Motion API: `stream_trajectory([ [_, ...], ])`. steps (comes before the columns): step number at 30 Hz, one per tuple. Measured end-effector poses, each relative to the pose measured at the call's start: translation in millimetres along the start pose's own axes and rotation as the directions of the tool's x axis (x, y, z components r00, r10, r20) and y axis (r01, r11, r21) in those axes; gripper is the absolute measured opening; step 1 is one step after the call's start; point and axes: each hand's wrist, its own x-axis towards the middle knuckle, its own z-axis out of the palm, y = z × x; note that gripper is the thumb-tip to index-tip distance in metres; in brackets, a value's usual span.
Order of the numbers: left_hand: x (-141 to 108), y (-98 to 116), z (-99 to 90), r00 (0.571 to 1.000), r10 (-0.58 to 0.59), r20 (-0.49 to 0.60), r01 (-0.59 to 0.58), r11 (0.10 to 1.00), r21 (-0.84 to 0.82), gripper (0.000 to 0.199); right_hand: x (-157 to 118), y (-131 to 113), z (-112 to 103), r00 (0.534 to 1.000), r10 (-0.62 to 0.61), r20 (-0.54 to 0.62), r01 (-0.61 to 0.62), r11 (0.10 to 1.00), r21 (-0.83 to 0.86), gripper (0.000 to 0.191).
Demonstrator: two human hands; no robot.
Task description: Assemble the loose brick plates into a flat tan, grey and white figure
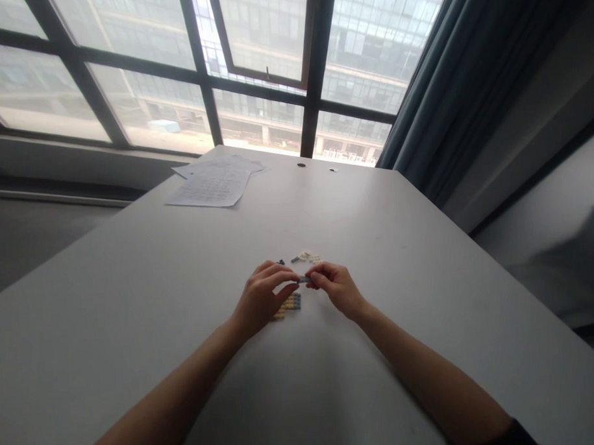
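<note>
A small grey toy building brick [303, 280] is held above the table between both hands. My right hand [339, 287] pinches its right end between thumb and fingers. The fingertips and thumb of my left hand [261, 295] close on its left end. Under my left hand lies a tan and grey assembly of studded bricks [291, 302], partly hidden by the thumb and palm. Just beyond the hands sit several loose cream pieces [308, 256] and a dark grey piece [295, 259]. Small black pieces [281, 262] show behind the left fingers.
The white table [375, 233] stretches away toward a large framed window [258, 100]. Printed sheets of paper [210, 186] lie at its far left. Near the far edge are a round dark hole [301, 164] and another small opening [333, 170]. A dark curtain [443, 94] hangs at right.
</note>
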Motion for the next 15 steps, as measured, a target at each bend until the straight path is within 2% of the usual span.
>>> stream_trajectory([
  [7,2.9,5.6,-3.6,0.998,-0.059,0.003,0.059,0.998,0.008,0.012,-4.0,2.6,0.9,0.997,0.045,0.069,-0.049,0.997,0.060,0.019],
  [15,3.0,5.7,-2.4,0.989,-0.146,0.012,0.146,0.989,-0.036,0.015,-6.3,0.3,5.8,0.993,0.077,0.092,-0.087,0.990,0.107,0.029],
])
